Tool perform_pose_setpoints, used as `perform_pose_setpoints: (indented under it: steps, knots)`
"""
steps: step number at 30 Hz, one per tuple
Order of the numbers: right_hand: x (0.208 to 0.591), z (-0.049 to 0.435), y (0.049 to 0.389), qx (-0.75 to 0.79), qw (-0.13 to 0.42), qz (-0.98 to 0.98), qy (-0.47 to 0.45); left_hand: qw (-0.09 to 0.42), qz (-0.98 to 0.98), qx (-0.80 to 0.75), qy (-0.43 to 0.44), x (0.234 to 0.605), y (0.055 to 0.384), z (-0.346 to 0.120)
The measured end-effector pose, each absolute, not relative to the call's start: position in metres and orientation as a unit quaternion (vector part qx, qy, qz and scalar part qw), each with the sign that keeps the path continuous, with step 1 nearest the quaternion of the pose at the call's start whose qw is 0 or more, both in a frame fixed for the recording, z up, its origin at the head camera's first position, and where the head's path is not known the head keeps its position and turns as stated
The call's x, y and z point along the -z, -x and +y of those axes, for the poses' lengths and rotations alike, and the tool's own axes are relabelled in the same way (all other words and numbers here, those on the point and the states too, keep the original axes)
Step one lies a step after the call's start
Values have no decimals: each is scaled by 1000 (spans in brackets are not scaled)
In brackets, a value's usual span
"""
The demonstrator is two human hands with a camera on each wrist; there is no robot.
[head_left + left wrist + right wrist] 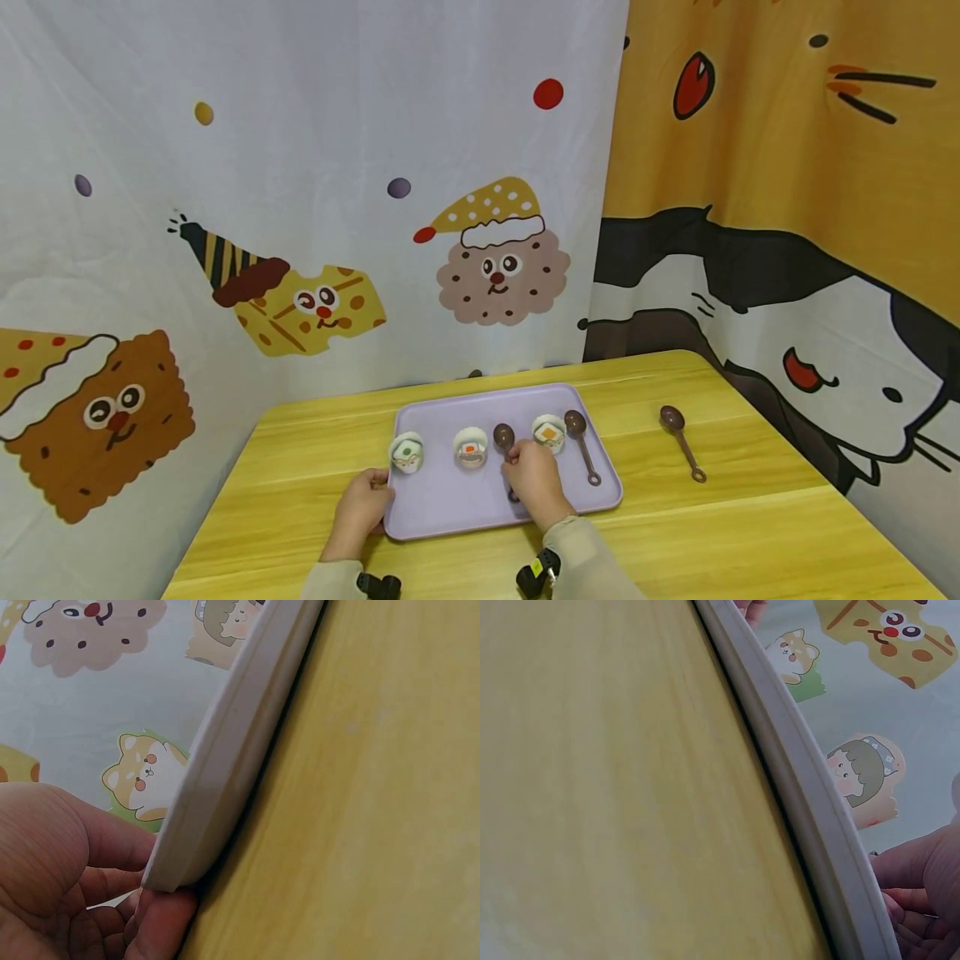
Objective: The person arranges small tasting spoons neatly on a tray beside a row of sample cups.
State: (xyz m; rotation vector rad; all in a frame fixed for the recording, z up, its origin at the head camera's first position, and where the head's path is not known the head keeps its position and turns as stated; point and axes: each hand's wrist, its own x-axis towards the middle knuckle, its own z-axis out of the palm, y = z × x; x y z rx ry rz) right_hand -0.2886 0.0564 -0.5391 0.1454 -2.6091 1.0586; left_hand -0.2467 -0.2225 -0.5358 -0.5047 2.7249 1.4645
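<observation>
My left hand (362, 502) pinches the left rim of the lilac tray (442, 508), thumb above and fingers beneath the edge in the left wrist view. Over the tray, the fingers of my right hand (536, 481) hold the handle of a brown spoon (504, 435); its bowl points away and part of the handle is hidden. This spoon lies between a middle cup (470, 460) and a right cup (553, 445), both small and cartoon-printed. A third such cup (407, 464) stands near the left rim. Another brown spoon (575, 423) lies at the tray's right side.
A further brown spoon (672, 419) lies on the yellow wood-grain table (750, 533), right of the tray. Behind the table hang a white cartoon curtain (315, 167) and, to the right, an orange one (750, 158).
</observation>
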Motion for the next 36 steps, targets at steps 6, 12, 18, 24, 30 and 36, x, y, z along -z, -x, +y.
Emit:
perform_pose_setpoints:
  steps: [6, 12, 18, 24, 30, 36]
  knots:
    - [539, 57, 288, -370, 149, -916, -46, 5, 870, -465, 160, 536, 247, -222]
    - [538, 57, 289, -368, 149, -916, -49, 4, 872, -462, 159, 537, 247, -222]
    - [531, 59, 290, -376, 148, -914, -40, 1, 875, -457, 158, 538, 247, -222]
    - [516, 64, 289, -378, 158, -912, -28, 1, 875, -457, 160, 538, 248, -224]
    - [505, 78, 288, -367, 182, -912, -23, 0, 876, -454, 163, 539, 248, -224]
    - [497, 107, 294, -358, 176, -917, -4, -3, 875, -458, 156, 540, 248, -224]
